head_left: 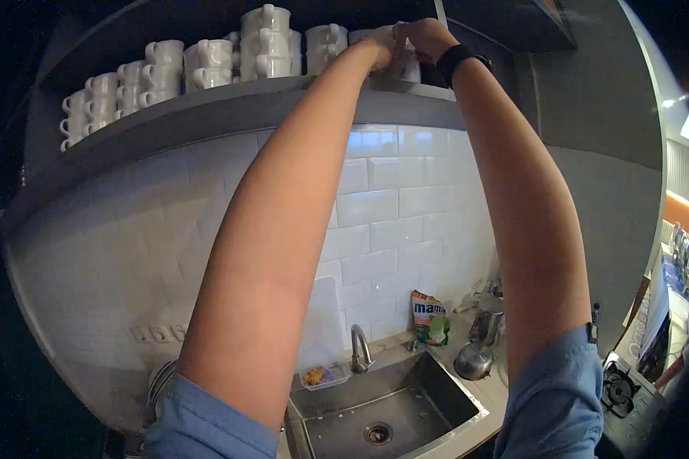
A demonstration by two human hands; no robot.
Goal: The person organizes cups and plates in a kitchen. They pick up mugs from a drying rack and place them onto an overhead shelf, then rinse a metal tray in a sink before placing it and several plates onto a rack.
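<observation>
Both of my arms reach up to the grey shelf [230, 98], where white mugs [265, 46] stand in stacks. My left hand [378, 53] is closed at a white mug [410, 69] near the shelf's right end. On the other side of that mug, my right hand [429, 37] curls in from above, with a black band on its wrist. The two hands almost meet, and they cover much of the mug. Some of the fingers are hidden behind the hands.
Below is a steel sink [367, 413] with a curved faucet [360, 348]. A clear tray with sponges [321, 375], a green and red pouch [431, 317] and a metal pot [475, 361] sit around it. A gas stove [620, 390] is at the right.
</observation>
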